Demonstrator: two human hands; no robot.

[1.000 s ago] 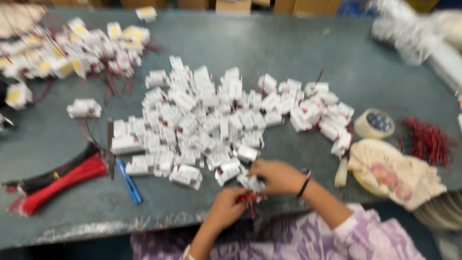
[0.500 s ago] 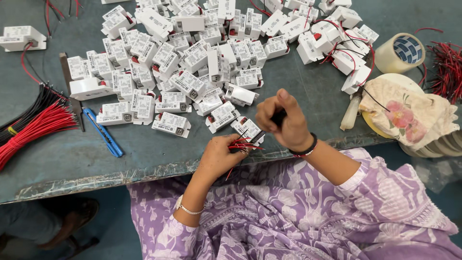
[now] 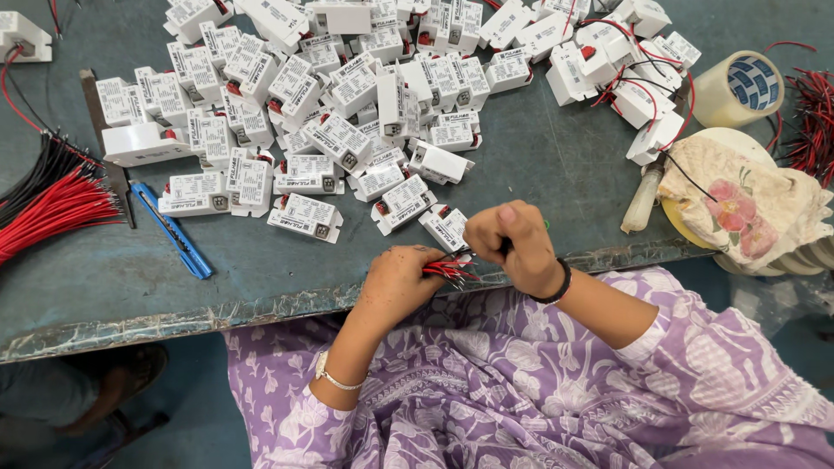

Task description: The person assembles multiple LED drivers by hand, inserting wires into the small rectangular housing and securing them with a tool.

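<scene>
As fists close, red wires (image 3: 447, 271) half hidden

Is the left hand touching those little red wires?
Touching. The head view shows the left hand closed around the bundle of red wires, whose ends stick out from its fingers toward the right hand.

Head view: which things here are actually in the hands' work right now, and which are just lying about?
In hand:
left hand gripping short red wires
right hand closed on a dark tool
white box beside them

Lying about:
blue cutter
tape roll
red wire bundle
floral cloth
pile of white boxes
</scene>
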